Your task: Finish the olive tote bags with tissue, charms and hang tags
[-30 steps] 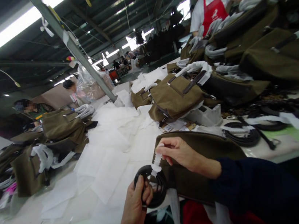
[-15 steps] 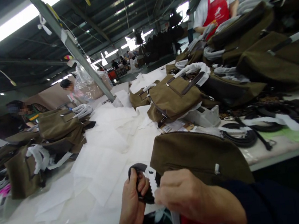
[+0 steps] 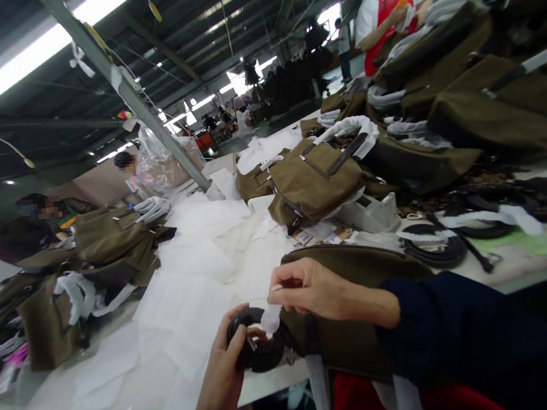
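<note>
Black coiled leather-like strap (image 3: 268,360) | left hand (image 3: 220,366) fingers clamp it | white notched strip (image 3: 270,320) | right hand (image 3: 318,291) fingers pinch it | keep strap snug, strip taut

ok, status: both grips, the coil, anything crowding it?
Left grip holding black coil. Right grip pinching white strip, lower end at the coil. Olive bag close by, partly hidden behind right grip.

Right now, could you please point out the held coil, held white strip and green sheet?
Held coil (image 3: 266,360), head view: lower band.
White strip (image 3: 271,319), head view: lower part.
Green sheet (image 3: 525,243), head view: exposed middle.
</note>
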A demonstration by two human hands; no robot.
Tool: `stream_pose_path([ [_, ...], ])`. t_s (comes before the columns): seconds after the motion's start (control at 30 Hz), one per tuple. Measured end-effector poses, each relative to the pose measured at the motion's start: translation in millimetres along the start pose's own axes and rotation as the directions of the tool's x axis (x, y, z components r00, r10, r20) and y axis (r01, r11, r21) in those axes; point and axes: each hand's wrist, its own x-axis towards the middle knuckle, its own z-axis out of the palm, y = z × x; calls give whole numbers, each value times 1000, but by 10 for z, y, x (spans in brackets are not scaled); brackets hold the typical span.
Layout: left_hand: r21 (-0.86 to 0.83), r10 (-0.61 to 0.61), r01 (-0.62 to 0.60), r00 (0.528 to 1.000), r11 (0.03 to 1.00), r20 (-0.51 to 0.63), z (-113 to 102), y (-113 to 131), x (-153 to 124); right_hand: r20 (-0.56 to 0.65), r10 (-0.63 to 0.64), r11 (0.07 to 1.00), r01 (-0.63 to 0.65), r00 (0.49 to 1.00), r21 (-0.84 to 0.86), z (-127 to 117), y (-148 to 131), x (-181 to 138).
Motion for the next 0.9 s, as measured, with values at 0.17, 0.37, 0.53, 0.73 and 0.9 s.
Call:
stream_pose_path([
  [0.17,439,211,-264,963,859,166,14,367,25,87,-3,991,-9,996,136,87,8,85],
  [0.37,525,143,-463,831,715,538,292,460,171,172,36,930,-96,984,355,186,-56,93],
  [0.53,510,86,-406,838,758,539,306,354,193,157,93,807,-166,983,567,198,72,109],
  [0.73,584,30,-356,870,729,493,242,238,237,70,96,770,-118,993,627,298,203,219],
  [0.9,579,63,-366,878,729,475,247,132,224,81,136,796,-158,987,584,290,111,210],
])
